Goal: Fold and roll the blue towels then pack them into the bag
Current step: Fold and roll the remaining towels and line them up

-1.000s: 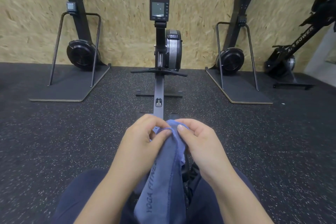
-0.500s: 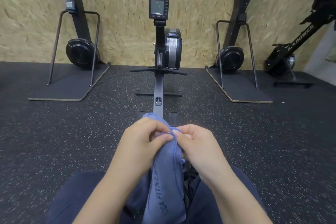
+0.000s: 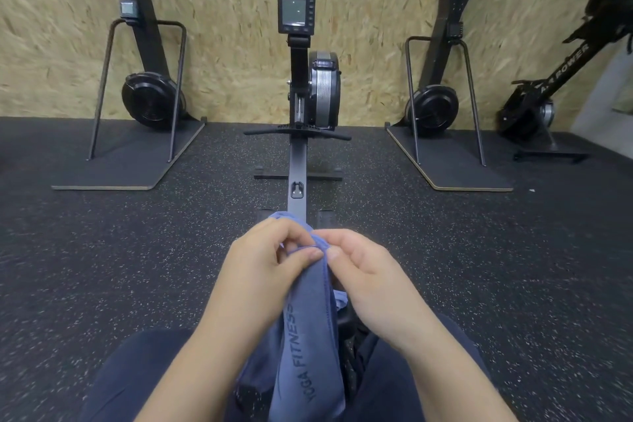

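Speckled black rubber gym floor (image 3: 102,267) lies beyond as the left hand (image 3: 267,260) and right hand (image 3: 359,267) pinch the top edge of the blue printed towel (image 3: 308,336) hanging over the lap, seemingly starting its roll, which needs tight, even turns downward.

Your left hand (image 3: 270,260) and right hand (image 3: 363,271) meet above your lap, fingers curled, both pinching the blue towel's (image 3: 308,336) top edge.
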